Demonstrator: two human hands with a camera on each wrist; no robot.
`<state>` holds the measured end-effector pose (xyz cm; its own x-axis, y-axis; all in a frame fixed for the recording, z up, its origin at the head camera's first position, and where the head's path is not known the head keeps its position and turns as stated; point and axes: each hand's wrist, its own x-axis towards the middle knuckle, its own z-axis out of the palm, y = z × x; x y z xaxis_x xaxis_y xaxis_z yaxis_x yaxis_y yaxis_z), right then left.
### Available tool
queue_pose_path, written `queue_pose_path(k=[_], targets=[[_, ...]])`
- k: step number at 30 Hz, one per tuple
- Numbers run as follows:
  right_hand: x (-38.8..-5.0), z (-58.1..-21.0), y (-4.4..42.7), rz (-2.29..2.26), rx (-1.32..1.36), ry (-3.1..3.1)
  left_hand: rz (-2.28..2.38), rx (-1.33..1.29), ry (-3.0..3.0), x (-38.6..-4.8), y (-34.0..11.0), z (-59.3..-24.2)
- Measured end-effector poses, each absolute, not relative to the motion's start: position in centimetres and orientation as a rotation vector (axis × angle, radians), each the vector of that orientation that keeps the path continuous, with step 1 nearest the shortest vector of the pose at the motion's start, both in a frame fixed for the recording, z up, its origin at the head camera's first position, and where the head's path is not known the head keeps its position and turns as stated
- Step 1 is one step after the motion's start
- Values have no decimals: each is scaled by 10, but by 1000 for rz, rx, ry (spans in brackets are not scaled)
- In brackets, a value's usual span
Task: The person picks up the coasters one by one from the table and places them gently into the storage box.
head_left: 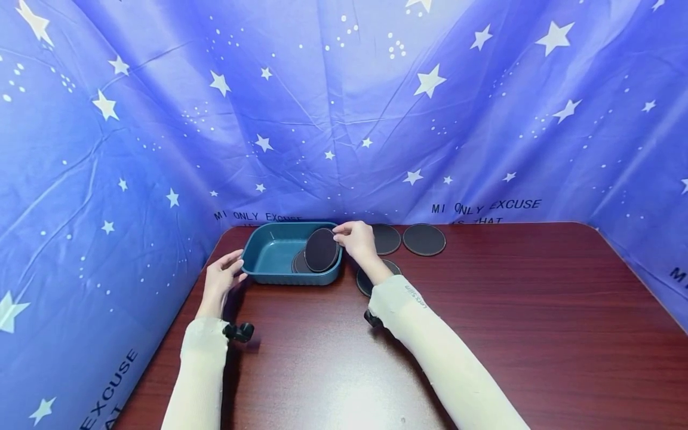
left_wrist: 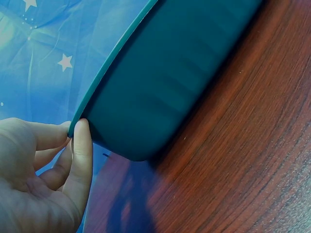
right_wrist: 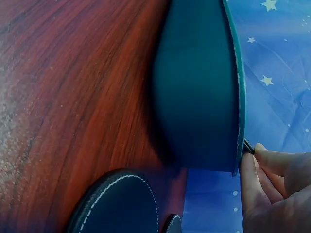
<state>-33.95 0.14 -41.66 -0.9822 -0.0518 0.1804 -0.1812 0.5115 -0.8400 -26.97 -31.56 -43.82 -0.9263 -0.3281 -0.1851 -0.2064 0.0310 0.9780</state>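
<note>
Here, the two hands are apart from each other, one at each end of the bin [head_left: 292,279]. The left hand [head_left: 221,276] pinches the rim of the bin between thumb and finger, at its left end. The right hand [head_left: 359,242] pinches by its edge a black disc [head_left: 321,251], which is tilted over the right end of the bin. Under it, a second disc [head_left: 299,263] is partly seen inside. On the table [head_left: 537,286], to the right of the bin, lie a near disc [head_left: 365,283], a middle disc [head_left: 388,240] and a far-right disc [head_left: 424,239], the first two partly hidden by the right arm and hand
</note>
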Motion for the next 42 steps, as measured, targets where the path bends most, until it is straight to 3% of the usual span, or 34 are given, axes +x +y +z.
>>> queue_pose_path(k=[12, 42], targets=[[-336, -417, -4, 1187, 325, -2678, -2089, 501, -2124, -266, -315, -439], [-330, -430, 2, 1252, 481, -2568, -2077, 578, -2161, -271, -315, -438]])
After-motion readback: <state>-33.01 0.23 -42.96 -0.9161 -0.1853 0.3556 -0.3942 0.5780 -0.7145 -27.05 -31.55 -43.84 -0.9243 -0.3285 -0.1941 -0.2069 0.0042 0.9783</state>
